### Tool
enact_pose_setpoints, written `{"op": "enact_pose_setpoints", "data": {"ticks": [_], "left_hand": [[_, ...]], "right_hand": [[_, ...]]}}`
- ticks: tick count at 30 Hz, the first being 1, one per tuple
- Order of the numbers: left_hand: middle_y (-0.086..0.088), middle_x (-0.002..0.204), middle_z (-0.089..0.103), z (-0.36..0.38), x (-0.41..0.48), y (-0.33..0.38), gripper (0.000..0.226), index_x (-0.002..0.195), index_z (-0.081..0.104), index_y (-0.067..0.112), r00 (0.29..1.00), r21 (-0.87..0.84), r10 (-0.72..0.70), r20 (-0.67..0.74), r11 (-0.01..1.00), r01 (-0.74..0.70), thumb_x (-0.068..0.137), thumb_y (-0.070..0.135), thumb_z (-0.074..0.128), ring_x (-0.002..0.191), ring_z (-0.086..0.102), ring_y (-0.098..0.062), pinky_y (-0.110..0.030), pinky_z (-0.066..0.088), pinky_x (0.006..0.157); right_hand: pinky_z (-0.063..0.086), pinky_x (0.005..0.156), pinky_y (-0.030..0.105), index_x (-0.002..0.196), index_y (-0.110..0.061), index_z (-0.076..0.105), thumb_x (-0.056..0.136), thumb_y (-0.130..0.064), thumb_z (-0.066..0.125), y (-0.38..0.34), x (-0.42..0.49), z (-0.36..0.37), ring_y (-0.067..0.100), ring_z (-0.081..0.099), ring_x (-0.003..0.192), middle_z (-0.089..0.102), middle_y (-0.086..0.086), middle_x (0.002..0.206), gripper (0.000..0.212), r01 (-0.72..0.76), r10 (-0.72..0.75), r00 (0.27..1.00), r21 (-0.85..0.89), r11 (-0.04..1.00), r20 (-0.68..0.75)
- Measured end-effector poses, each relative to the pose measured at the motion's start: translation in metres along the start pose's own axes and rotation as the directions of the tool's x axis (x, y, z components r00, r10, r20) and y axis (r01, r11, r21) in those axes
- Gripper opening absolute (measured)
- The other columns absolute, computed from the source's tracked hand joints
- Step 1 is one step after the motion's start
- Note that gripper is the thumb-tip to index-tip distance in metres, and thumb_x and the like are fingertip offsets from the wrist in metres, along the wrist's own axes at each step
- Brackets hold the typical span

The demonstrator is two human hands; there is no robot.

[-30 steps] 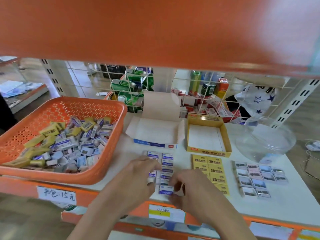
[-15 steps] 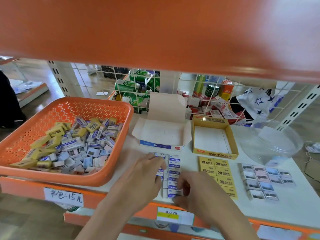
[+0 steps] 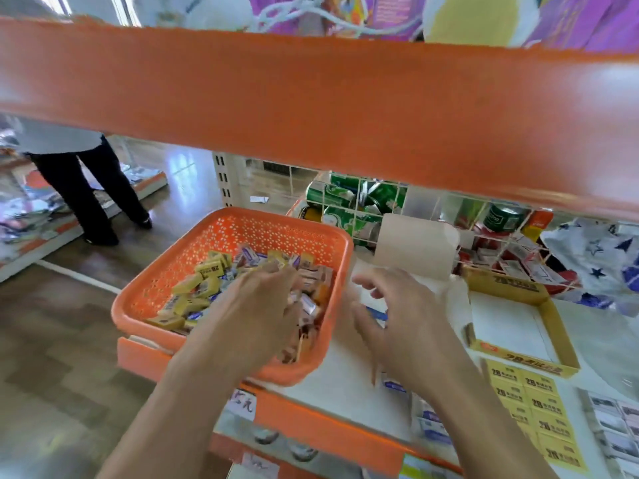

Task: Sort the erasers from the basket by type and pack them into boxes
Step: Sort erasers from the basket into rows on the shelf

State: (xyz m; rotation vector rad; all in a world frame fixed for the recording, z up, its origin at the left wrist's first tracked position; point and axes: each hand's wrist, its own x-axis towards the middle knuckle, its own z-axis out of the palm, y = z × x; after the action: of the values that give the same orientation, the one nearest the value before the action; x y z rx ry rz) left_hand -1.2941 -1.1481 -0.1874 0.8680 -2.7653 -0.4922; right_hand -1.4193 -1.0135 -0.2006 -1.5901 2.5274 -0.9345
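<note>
Left hand [image 3: 262, 305]: I have it over the basket [image 3: 276, 233], fingertips down among the loose erasers [image 3: 204, 288]. It's blurred, so I can't tell whether it has hold of one.
Right hand [image 3: 404, 323]: hovering above the white shelf [image 3: 332, 378] just right of the basket, fingers spread and loosely bent, nothing in it.
Basket: orange, at the shelf's left end, with yellow and blue-white erasers piled inside.
Boxes: the white box [image 3: 415, 247] has its flap up behind my right hand. The yellow box [image 3: 511, 288] is beside it, white floor showing.
Sorted rows: yellow erasers [image 3: 532, 399] lie in front of the yellow box. The blue-and-white ones [image 3: 432, 423] are partly under my right forearm.
</note>
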Motion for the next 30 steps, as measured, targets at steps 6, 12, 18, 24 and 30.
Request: {"op": "enact_pose_setpoints", "data": {"ticks": [6,12,18,24,30], "left_hand": [[0.001,0.094,0.059,-0.008,0.034,-0.046,0.022,0.110,0.063,0.020,0.966,0.214,-0.150,0.211,0.971,0.104,0.093,0.013,0.050,0.081,0.061,-0.015,-0.030,0.054,0.067],[-0.004,0.101,0.064,0.020,0.064,-0.053,0.016,0.108,0.061,0.010,0.910,0.343,-0.103,0.401,0.938,-0.045,0.092,0.013,0.057,0.087,0.062,-0.023,-0.032,0.053,0.073],[-0.006,0.086,0.055,0.015,0.066,-0.052,0.010,0.086,0.054,0.013,0.910,0.315,-0.107,0.400,0.949,-0.027,0.090,0.004,0.054,0.074,0.055,-0.023,-0.030,0.046,0.059],[-0.003,0.082,0.060,-0.002,0.054,-0.053,0.013,0.098,0.066,0.008,0.942,0.142,-0.078,0.327,0.989,0.033,0.087,0.012,0.059,0.059,0.048,-0.014,-0.017,0.035,0.041],[0.011,0.083,0.067,-0.010,0.037,-0.059,0.011,0.088,0.061,0.028,0.984,-0.226,0.056,0.171,0.974,-0.016,0.088,0.018,0.065,0.069,0.064,-0.004,-0.019,0.055,0.062]], "right_hand": [[0.048,0.075,0.032,0.100,-0.014,0.060,0.087,-0.009,0.053,-0.035,0.062,0.035,0.016,0.052,0.087,0.059,0.003,0.100,0.015,0.085,-0.041,0.972,-0.185,0.979,0.230],[0.049,0.068,0.035,0.106,-0.007,0.059,0.086,-0.006,0.055,-0.040,0.101,0.066,0.025,0.050,0.073,0.043,0.003,0.077,0.020,0.128,0.152,0.858,-0.491,0.862,0.490],[0.043,0.063,0.034,0.112,-0.013,0.062,0.083,-0.009,0.062,-0.036,0.108,0.074,0.025,0.054,0.077,0.052,0.004,0.085,0.029,0.174,0.182,0.817,-0.536,0.826,0.547],[0.046,0.058,0.032,0.096,-0.017,0.066,0.081,-0.013,0.064,-0.034,0.106,0.075,0.022,0.059,0.076,0.063,0.002,0.086,0.016,0.147,0.164,0.838,-0.505,0.850,0.520],[0.038,0.062,0.012,0.100,-0.019,0.060,0.095,-0.016,0.051,-0.025,0.079,0.035,0.007,0.053,0.080,0.057,-0.004,0.100,0.011,-0.147,0.152,0.985,-0.065,0.987,0.088]]}}
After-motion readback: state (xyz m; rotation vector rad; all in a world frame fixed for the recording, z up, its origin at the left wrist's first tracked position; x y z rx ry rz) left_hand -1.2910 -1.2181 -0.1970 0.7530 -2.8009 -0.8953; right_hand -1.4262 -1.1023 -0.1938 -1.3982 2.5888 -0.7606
